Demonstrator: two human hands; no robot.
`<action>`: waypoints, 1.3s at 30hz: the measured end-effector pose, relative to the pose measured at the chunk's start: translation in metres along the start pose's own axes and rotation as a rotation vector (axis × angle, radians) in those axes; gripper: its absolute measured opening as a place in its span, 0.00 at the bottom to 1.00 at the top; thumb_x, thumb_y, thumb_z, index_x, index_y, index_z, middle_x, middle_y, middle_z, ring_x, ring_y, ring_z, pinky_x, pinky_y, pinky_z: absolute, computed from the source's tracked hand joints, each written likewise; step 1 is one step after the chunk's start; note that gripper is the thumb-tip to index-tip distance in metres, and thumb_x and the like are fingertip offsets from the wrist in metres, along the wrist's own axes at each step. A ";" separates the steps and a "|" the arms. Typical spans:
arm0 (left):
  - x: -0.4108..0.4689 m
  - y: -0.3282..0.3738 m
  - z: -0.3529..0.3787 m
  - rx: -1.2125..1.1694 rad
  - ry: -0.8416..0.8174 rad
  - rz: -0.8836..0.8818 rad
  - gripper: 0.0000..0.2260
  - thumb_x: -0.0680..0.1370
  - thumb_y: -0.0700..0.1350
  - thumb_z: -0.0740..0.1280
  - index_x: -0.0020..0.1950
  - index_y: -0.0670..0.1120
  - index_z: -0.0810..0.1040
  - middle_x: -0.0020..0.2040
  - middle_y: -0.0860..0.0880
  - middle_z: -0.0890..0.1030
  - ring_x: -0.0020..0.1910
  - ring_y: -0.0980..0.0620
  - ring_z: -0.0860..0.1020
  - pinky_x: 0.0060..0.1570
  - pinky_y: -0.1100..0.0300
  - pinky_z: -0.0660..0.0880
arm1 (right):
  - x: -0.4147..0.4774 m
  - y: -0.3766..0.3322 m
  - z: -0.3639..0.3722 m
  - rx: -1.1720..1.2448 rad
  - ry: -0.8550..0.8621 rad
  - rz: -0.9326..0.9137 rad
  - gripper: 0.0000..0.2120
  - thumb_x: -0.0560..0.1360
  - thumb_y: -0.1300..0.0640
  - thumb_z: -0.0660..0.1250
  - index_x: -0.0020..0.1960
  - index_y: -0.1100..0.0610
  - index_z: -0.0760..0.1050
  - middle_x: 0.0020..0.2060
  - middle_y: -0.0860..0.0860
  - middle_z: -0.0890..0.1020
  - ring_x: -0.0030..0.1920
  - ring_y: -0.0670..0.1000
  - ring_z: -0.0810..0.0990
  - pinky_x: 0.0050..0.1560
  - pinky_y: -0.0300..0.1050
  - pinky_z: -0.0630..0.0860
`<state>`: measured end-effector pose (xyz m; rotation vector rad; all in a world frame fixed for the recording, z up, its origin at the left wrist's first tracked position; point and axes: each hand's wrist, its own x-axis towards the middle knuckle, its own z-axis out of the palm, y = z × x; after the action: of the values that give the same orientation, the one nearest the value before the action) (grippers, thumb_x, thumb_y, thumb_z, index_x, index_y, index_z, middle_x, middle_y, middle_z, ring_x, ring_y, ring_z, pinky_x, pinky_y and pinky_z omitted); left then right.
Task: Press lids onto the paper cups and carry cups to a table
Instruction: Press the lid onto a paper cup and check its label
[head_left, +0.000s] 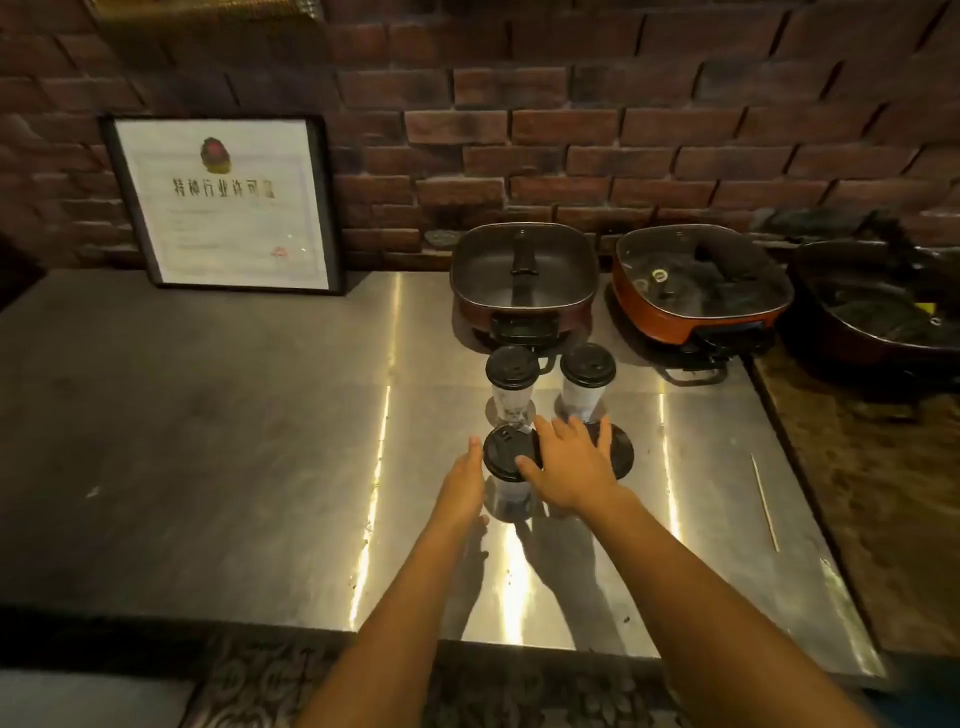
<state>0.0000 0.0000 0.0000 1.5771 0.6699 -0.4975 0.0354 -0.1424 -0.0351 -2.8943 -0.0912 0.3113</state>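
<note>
our left hand (465, 483) sits against the near cup (506, 499), its grip unclear; our right hand (569, 467) lies flat, fingers spread, on a lid (623, 452), holding nothing.

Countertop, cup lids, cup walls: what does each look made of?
Countertop: metal sheet, likely stainless steel, brushed; bright streaked reflections and seams between panels. Lids: black plastic, probably, semi-matte, with moulded rims and sip tabs. Cup walls: pale, dark toward the base; paper or translucent plastic, too blurred to tell.
</note>
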 end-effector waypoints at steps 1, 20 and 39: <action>0.004 0.000 0.002 -0.007 -0.002 -0.016 0.30 0.85 0.63 0.48 0.80 0.46 0.65 0.79 0.42 0.68 0.74 0.36 0.70 0.68 0.41 0.71 | 0.001 -0.001 0.001 -0.017 -0.001 0.000 0.31 0.82 0.38 0.58 0.80 0.51 0.60 0.75 0.54 0.71 0.80 0.59 0.60 0.76 0.71 0.38; 0.018 -0.045 -0.129 -0.174 0.078 0.162 0.11 0.82 0.53 0.67 0.64 0.59 0.80 0.66 0.48 0.80 0.61 0.40 0.81 0.59 0.33 0.78 | -0.024 -0.110 0.035 0.649 0.140 0.176 0.17 0.81 0.54 0.67 0.68 0.58 0.79 0.58 0.55 0.85 0.53 0.53 0.84 0.58 0.46 0.78; 0.078 -0.086 -0.278 -0.086 0.070 0.203 0.05 0.79 0.49 0.73 0.53 0.58 0.84 0.53 0.54 0.86 0.46 0.49 0.86 0.36 0.59 0.80 | -0.022 -0.240 0.098 1.039 0.066 0.432 0.11 0.79 0.57 0.71 0.61 0.53 0.80 0.48 0.46 0.83 0.36 0.32 0.82 0.29 0.26 0.73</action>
<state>-0.0199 0.2888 -0.0825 1.5665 0.5682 -0.2608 -0.0164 0.1105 -0.0676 -1.8552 0.5459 0.2304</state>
